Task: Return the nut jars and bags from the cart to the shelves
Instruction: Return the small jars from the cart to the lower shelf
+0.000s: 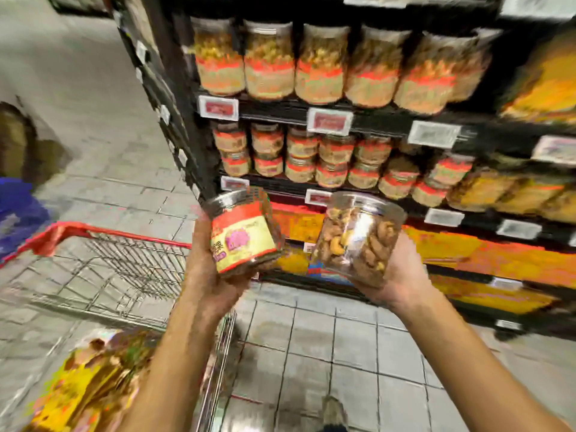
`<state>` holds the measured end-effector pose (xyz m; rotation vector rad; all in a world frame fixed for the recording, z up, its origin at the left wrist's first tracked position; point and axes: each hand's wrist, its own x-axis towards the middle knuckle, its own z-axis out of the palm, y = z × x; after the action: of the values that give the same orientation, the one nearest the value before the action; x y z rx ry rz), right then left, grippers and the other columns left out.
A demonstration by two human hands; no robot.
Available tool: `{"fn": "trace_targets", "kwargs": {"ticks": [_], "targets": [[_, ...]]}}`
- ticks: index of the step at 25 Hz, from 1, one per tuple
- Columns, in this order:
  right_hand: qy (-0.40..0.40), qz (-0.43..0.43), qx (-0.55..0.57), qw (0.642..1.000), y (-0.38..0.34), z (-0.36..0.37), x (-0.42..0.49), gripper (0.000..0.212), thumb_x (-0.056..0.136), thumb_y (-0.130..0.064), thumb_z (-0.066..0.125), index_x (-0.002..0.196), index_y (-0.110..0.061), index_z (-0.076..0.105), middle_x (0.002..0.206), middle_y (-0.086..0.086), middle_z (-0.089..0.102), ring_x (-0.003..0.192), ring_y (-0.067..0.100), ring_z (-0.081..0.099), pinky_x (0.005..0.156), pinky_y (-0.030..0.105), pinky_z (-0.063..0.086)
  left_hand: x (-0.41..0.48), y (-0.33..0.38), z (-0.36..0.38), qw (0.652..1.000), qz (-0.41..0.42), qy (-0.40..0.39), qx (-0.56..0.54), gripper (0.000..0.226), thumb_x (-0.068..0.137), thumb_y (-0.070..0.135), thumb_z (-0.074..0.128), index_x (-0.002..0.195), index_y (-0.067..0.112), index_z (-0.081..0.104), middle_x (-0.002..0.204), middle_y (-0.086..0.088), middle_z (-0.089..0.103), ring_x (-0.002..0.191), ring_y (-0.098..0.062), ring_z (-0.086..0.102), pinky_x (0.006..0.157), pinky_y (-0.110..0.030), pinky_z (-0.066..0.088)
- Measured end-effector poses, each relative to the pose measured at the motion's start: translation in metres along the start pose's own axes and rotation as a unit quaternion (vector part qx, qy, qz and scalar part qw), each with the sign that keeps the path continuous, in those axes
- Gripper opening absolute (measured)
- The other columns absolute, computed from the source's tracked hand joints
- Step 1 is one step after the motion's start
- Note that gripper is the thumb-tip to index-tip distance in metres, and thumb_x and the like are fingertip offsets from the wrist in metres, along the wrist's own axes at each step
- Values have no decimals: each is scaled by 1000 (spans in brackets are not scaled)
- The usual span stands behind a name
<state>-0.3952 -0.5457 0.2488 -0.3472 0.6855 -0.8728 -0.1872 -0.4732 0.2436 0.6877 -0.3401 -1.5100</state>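
The left hand (215, 275) cups a squat jar with a red and yellow label (244, 232) from below, fingers curled under its base, and the jar is tipped with its lid toward the shelves (383, 121). The right hand (402, 275) grasps a clear jar of cashews (358, 235) the same way, palm under the base. That jar leans left, near the first one but apart from it. Both jars are held up in the gap between the cart's right side and the front of the shelving. The wire cart (103, 230) stands to the left, its red rim along the far edge, with yellow bags (90, 381) lying in its near corner under the left forearm. Large jars (269, 60) line the front edge of the upper shelf; smaller jars (300, 154) are stacked two high on the shelf below. White price tags (329, 121) hang on the shelf edges
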Motion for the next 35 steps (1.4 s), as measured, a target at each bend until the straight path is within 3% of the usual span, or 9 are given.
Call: {"fn": "trace_targets", "kwargs": {"ticks": [4,8,12,16,20,24,29,33,35], "targets": [[72,-20,-79,994,-37,-47,16,15,78,-32,48,74,-24,61,68,9,53,60,22,53,65,25,45,45,-50,26,998,5,60,-1,88,55,62,62,128,13,56,102,-8,68,88,-22,67,86,-47,51],[86,-9,-44,995,-59,-76,39,19,91,-39,37,76,-27,41,66,1,27,56,16,31,55,24,26,81,-74,25,994,-9,107,-22,67,77,60,49,123,12,60,100,-8,69,84,-21,68,77,-43,58],[64,3,-2,998,-57,-70,62,20,87,-39,42,72,-25,43,69,2,23,59,15,26,58,26,26,110,-70,9,991,-31,130,12,75,80,64,45,134,14,52,124,-13,59,108,-29,59,104,-55,38],[90,17,30,995,-41,-48,107,21,85,-42,46,72,-25,47,69,4,31,54,15,35,54,21,37,155,-53,-5,984,49,144,91,59,73,66,47,100,21,75,101,-7,73,92,-20,69,81,-37,56],[79,10,77,994,-24,-30,164,37,92,-47,39,89,-18,62,86,14,59,78,24,56,82,36,46,224,-36,-34,942,186,226,163,49,76,55,56,102,16,67,96,-4,71,79,-13,68,70,-29,55],[74,4,108,991,-6,-31,218,42,93,-45,39,73,-15,62,59,0,60,47,13,57,51,21,52,284,-25,-72,877,304,228,295,54,77,53,59,112,11,56,105,-5,65,93,-11,63,84,-29,51],[78,22,93,992,22,-63,247,30,79,-37,52,62,-17,66,58,-1,62,46,14,58,56,24,52,323,-43,-104,796,423,220,372,38,79,43,52,106,17,49,94,16,53,87,21,53,79,-1,38],[70,28,69,995,38,-78,252,26,47,-39,70,60,-16,70,61,1,66,49,17,62,61,29,54,345,-52,-111,790,423,182,405,64,75,52,51,114,1,51,100,4,57,89,6,54,85,-9,40],[81,45,53,994,45,-86,250,30,62,-44,64,64,-15,73,67,4,69,54,20,65,62,33,55,354,-53,-111,778,437,181,415,71,75,51,50,118,-6,49,99,7,55,87,12,52,84,-4,38]]}}
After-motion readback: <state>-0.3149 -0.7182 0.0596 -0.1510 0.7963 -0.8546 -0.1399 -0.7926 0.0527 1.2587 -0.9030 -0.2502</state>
